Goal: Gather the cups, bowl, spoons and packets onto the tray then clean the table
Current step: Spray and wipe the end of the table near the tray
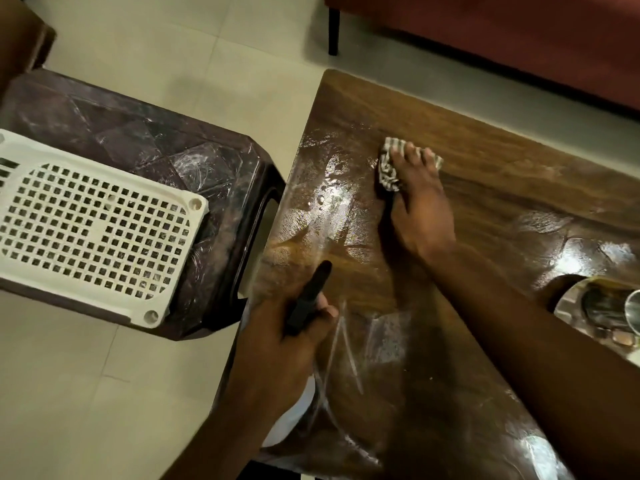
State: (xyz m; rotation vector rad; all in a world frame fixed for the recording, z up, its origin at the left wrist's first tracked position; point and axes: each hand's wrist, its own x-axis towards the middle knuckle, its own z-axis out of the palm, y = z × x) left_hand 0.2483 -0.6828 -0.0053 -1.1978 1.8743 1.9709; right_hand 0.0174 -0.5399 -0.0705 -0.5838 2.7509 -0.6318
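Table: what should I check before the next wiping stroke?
1. The cloth pressed on the table under the right hand: ok.
2. Grip of the left hand on the black sprayer: ok.
3. The droplets left of the cloth wiped: not ok.
4. The tray with its steel cup apart from the cloth: ok.
5. Every item gathered on the tray: cannot tell, it is cut off.

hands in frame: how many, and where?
2. The left hand is at the near-left edge of the table, gripping a black sprayer. The right hand is further in, pressing a striped cloth on the wet wood. No others show.
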